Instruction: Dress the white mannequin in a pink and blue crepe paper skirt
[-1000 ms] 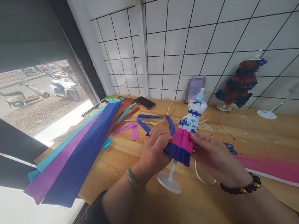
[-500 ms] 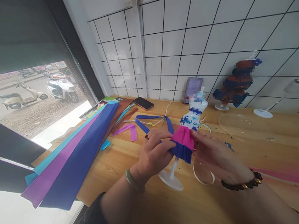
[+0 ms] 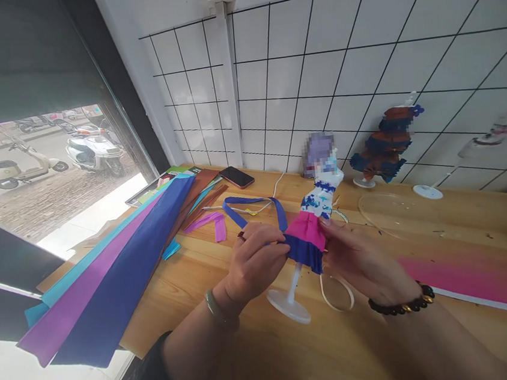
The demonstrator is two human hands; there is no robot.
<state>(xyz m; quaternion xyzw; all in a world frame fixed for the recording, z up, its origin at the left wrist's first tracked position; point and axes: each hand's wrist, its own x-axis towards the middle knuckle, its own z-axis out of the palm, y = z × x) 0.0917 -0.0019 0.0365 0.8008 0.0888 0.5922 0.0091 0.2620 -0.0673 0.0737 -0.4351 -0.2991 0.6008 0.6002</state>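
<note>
A small white dress-form figure point(image 3: 320, 198) with blue splotches stands tilted on a white round base point(image 3: 289, 308). A pink paper skirt layer point(image 3: 306, 228) wraps it, with a pleated dark blue layer point(image 3: 304, 253) below. My left hand point(image 3: 257, 261) is closed in a pinch at the left edge of the blue layer. From behind that hand a long blue paper strip point(image 3: 254, 199) loops over the table. My right hand point(image 3: 360, 260) grips the skirt's right side, thumb on the pink layer; its other fingers are partly hidden behind.
Long blue, purple and turquoise paper sheets point(image 3: 126, 270) lie at left. Behind them are a phone point(image 3: 237, 176), purple scraps point(image 3: 207, 224) and a white cable point(image 3: 278, 181). Another dressed figure point(image 3: 382, 146) stands by the tiled wall. A pink sheet point(image 3: 461, 274) lies at right.
The view has swung slightly to the right, showing more of the pink sheet and another stand. Both hands keep nearly the same hold on the skirt.
</note>
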